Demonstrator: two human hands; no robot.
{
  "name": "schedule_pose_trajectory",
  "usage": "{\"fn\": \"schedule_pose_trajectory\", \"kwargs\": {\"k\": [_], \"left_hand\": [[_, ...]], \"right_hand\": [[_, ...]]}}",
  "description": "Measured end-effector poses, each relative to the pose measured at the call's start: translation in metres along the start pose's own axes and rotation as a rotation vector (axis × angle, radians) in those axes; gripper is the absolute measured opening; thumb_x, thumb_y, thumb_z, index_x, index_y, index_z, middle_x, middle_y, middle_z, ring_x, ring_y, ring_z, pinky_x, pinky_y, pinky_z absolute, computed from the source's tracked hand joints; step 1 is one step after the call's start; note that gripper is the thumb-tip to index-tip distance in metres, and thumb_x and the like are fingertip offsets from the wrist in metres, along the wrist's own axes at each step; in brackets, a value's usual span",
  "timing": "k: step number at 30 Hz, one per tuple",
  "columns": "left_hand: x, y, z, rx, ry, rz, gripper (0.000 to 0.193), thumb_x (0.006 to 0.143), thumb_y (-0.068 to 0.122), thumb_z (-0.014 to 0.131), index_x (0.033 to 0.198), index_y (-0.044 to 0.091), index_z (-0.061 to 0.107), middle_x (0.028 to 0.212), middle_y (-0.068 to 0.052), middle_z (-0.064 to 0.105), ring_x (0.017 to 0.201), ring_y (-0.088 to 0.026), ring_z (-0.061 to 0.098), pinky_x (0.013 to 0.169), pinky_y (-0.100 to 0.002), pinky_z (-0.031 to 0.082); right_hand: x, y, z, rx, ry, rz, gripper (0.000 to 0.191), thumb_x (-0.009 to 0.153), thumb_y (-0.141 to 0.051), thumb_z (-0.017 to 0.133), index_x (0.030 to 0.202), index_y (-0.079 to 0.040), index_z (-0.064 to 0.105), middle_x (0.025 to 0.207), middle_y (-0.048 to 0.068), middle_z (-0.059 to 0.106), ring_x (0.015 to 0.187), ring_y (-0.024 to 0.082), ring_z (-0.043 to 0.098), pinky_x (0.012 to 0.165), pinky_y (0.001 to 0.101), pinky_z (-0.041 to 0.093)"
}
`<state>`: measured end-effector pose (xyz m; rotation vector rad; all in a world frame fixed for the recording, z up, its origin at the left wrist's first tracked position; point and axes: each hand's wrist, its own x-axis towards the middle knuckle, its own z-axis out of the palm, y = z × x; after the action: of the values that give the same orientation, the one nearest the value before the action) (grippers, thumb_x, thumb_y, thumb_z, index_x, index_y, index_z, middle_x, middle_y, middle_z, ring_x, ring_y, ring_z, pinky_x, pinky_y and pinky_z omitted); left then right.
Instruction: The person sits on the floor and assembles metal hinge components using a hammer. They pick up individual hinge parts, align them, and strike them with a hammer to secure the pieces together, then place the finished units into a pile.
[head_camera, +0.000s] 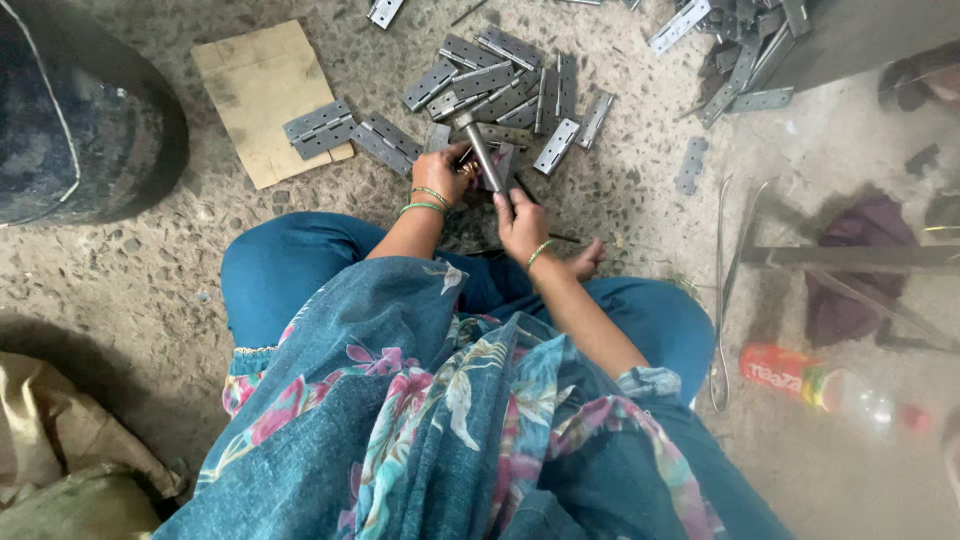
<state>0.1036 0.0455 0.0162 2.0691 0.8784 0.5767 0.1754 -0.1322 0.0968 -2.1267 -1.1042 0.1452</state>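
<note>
I sit on a speckled stone floor in blue floral clothing. My left hand (441, 171) grips the lower end of a small metal hammer (479, 146) whose head points away from me. My right hand (521, 222) pinches a grey metal hinge (503, 166) held upright right beside the hammer. Both hands meet at the near edge of a pile of grey hinges (505, 84) spread on the floor in front of me.
A brown cardboard piece (258, 82) with two hinges (320, 128) lies to the left. A dark drum (70, 110) stands far left. More hinges (740, 45) are heaped at top right. A plastic bottle (825, 386), bent metal rods (722, 290) and a cloth sack (60, 460) lie nearby.
</note>
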Motion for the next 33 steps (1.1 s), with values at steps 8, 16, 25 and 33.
{"fn": "schedule_pose_trajectory", "kwargs": {"k": [8,16,25,33], "left_hand": [[0.005,-0.002,0.0,0.019,0.02,0.056,0.045,0.079,0.029,0.084,0.122,0.024,0.075,0.104,-0.013,0.075,0.093,-0.034,0.074,0.081,-0.042,0.06],[0.003,-0.004,-0.001,0.054,-0.028,-0.006,0.045,0.079,0.03,0.084,0.122,0.023,0.075,0.097,-0.017,0.075,0.089,-0.036,0.073,0.079,-0.043,0.059],[0.043,-0.022,-0.057,0.2,0.208,-0.286,0.036,0.075,0.034,0.088,0.106,0.016,0.081,0.096,-0.017,0.076,0.09,-0.036,0.073,0.081,-0.046,0.057],[0.057,-0.007,-0.102,0.463,0.466,-0.413,0.085,0.065,0.029,0.088,0.134,-0.007,0.054,0.142,-0.027,0.056,0.127,-0.047,0.05,0.104,-0.049,0.041]], "right_hand": [[-0.006,0.003,-0.004,0.334,0.114,-0.039,0.031,0.108,-0.028,0.055,0.097,0.0,0.063,0.066,0.015,0.06,0.058,0.03,0.061,0.055,0.0407,0.045],[-0.004,0.05,0.029,0.235,-0.006,0.058,0.034,0.108,-0.03,0.06,0.09,-0.002,0.066,0.065,0.012,0.06,0.056,0.022,0.059,0.054,0.0378,0.045],[0.017,0.049,-0.011,0.708,-0.03,0.562,0.033,0.102,-0.037,0.062,0.089,-0.008,0.068,0.06,-0.006,0.052,0.047,0.005,0.042,0.042,0.0244,0.032],[0.039,0.039,-0.069,0.762,0.197,0.683,0.034,0.104,-0.038,0.061,0.088,-0.008,0.066,0.064,-0.007,0.046,0.047,0.005,0.041,0.039,0.0247,0.033]]}}
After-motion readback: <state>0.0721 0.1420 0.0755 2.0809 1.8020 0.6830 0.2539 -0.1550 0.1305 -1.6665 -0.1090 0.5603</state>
